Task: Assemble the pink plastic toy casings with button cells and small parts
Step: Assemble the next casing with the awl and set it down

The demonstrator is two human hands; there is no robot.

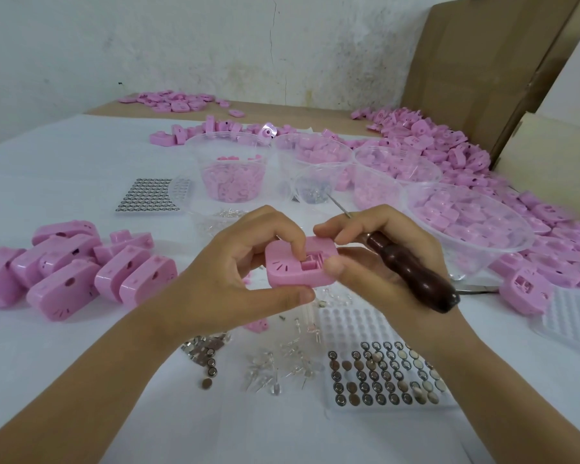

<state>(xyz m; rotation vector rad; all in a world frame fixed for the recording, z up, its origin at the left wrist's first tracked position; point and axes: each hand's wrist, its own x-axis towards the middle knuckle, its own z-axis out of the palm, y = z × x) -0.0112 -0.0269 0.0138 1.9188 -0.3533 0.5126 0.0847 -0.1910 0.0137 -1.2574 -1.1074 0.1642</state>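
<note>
A pink rounded-square plastic casing [300, 264] is held in the air over the near half of the white-covered desk [81, 169], its open compartment facing up so parts can go in. The left hand [235, 262] clamps it, thumb beneath and forefinger pressing into the opening, seemingly seating a piece. The right hand [375, 262] steadies the casing's right side with thumb and forefinger. Its other fingers wrap a dark wooden-handled screwdriver [412, 272], probably kept ready. A clear tray of silver button cells [385, 376] lies by the near edge, within reach.
</note>
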